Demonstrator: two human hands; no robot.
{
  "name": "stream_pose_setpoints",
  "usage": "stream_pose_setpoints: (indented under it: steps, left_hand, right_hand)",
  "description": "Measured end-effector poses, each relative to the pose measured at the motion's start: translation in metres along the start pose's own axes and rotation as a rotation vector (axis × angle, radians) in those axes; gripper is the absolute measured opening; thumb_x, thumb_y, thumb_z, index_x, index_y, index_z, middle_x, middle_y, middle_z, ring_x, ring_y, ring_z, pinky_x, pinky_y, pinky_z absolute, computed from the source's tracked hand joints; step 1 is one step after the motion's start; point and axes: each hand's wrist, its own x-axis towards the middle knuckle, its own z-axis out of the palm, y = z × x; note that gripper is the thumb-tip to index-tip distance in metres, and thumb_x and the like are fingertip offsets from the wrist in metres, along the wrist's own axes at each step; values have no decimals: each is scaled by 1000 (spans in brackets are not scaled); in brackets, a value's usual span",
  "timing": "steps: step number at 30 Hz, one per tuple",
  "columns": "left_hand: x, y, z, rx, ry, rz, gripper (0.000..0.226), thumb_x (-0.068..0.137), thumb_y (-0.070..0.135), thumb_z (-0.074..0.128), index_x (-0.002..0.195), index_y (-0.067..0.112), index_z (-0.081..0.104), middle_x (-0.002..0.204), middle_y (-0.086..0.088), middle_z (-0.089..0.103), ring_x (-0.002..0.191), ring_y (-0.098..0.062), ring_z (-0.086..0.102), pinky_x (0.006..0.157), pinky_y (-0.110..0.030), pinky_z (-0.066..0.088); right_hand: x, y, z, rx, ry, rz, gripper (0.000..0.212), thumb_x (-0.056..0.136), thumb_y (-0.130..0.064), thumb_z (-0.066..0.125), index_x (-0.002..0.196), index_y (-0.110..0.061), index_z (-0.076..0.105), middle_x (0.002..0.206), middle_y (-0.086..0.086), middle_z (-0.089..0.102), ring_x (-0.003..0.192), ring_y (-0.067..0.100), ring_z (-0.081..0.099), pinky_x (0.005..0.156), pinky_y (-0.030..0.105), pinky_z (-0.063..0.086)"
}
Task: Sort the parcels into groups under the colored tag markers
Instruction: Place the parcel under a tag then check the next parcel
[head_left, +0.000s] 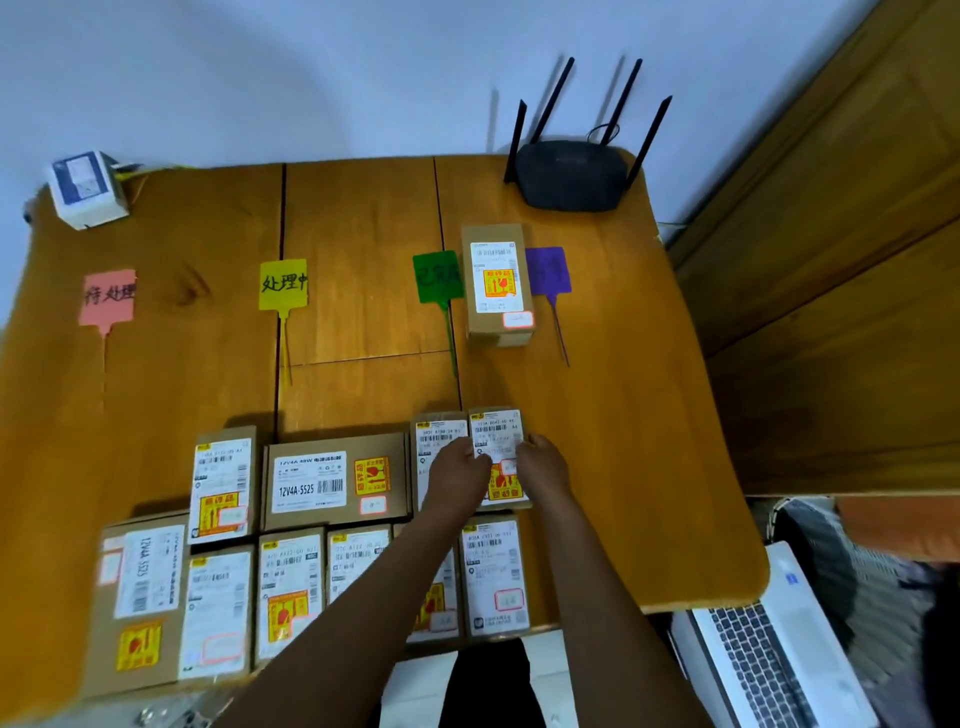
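Note:
Four tag markers lie across the wooden table (623, 395): pink (107, 297), yellow (283, 285), green (437, 275) and purple (549, 270). One cardboard parcel (497, 283) sits between the green and purple tags, covering part of each. Several labelled parcels crowd the near edge. My left hand (457, 462) and my right hand (543, 462) grip the two sides of a small parcel (497, 441) at the right end of the upper row. Beside it on the left lies another small parcel (435, 436), partly under my left hand. A wide parcel (335, 480) marked 12V4A-5525 sits left of that.
A black router (571, 174) with several antennas stands at the back right. A white box (85, 189) sits at the back left corner. An open laptop (769, 660) lies off the table's near right. A wooden door (841, 260) is on the right.

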Motion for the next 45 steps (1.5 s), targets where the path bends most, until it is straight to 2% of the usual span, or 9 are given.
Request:
stream_pose_setpoints:
  steps: [5,10,12,15,19,26,30,36,45]
  left_hand:
    - [1,9,13,-72,78,-66,31,92,7,50,118,10,66,116,-5,68,102,-24,64,77,-29,47]
    - [-8,32,5,-285,54,-12,30,88,-6,50,92,13,72,91,-7,75,81,-21,72,61,-26,57]
    - [-15,45,-5,-307,46,78,34,89,-8,49,99,15,73,99,-9,75,87,-21,73,69,-32,60]
    - [-29,77,-33,-369,101,207,33,90,-9,50,112,5,69,113,-14,72,103,-29,70,79,-41,60]
    - [-72,126,-97,-498,162,374,32,89,-13,54,114,4,64,109,-4,71,93,-15,70,65,-19,56]
    - [-179,180,-237,-492,67,721,36,88,0,67,122,11,63,117,-7,72,105,-24,72,90,-45,59]
    - [-245,182,-304,-467,16,874,42,90,10,71,128,25,60,116,2,75,102,-17,74,81,-34,62]
    - [-295,174,-359,-451,50,1060,51,87,4,72,133,21,57,121,-1,72,111,-14,70,84,-27,59]
    - [-300,153,-399,-476,44,1133,56,85,2,74,137,16,57,129,-4,69,121,-21,65,96,-42,56]
  right_hand:
    - [-4,14,-4,131,-2,40,35,93,-14,50,123,-16,68,127,10,70,110,31,67,95,41,53]
    - [-31,-2,-28,337,124,-76,36,89,-3,49,101,-28,71,105,4,75,93,25,71,82,39,58]
    - [-48,-22,-38,379,167,-173,36,94,-7,47,97,-33,71,102,0,76,92,23,72,82,42,59]
    - [-75,-60,-48,512,175,-305,38,98,-6,51,127,-22,69,120,7,74,104,26,72,89,45,59]
    - [-138,-120,-53,638,92,-536,41,102,-9,54,143,-15,57,132,7,67,112,21,69,79,22,60]
    - [-281,-194,-45,731,-7,-957,41,102,-14,57,142,-22,54,131,6,69,116,19,69,87,29,60]
    - [-353,-224,-26,663,-11,-1163,38,103,-16,55,138,-31,53,129,-2,71,115,17,70,87,30,60]
    - [-401,-248,3,669,-27,-1335,40,104,-17,54,139,-35,50,141,4,62,128,23,62,100,47,55]
    - [-425,-258,45,711,-62,-1358,41,103,-15,54,136,-39,53,145,5,59,132,26,59,103,57,51]
